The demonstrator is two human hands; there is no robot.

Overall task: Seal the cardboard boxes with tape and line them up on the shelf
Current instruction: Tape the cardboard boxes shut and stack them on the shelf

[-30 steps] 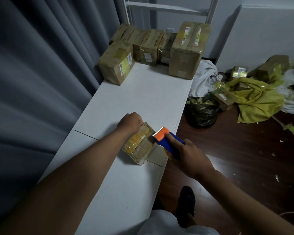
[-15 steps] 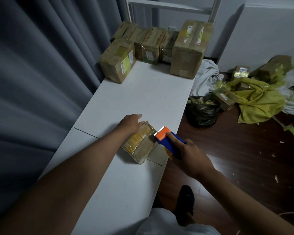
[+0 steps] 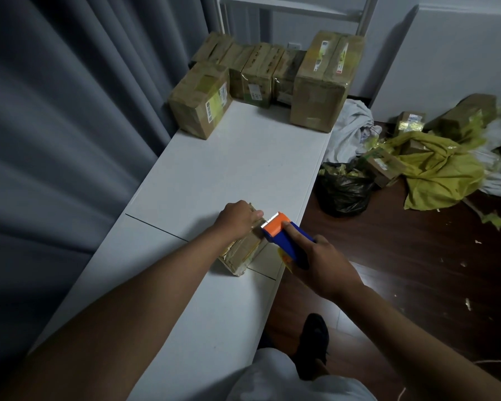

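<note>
A small cardboard box (image 3: 242, 251) wrapped in yellowish tape lies near the right edge of the white shelf top (image 3: 232, 169). My left hand (image 3: 237, 217) rests on the box's far end, fingers curled over it. My right hand (image 3: 313, 261) grips an orange and blue tape dispenser (image 3: 284, 235), whose toothed orange head touches the box's right top edge. Several sealed cardboard boxes (image 3: 272, 73) stand in a row at the far end of the shelf, with a tall one (image 3: 321, 82) at the right and another (image 3: 200, 102) in front at the left.
Grey curtains (image 3: 70, 140) hang along the left. On the dark wooden floor to the right sit a black bag (image 3: 343, 189), yellow wrapping (image 3: 440, 172), white cloth (image 3: 350, 128) and more loose boxes (image 3: 463, 117). My shoe (image 3: 314, 340) is below the shelf edge.
My left hand opened briefly, then closed over the far end of the small box. The tape dispenser stayed at the box's right edge.
</note>
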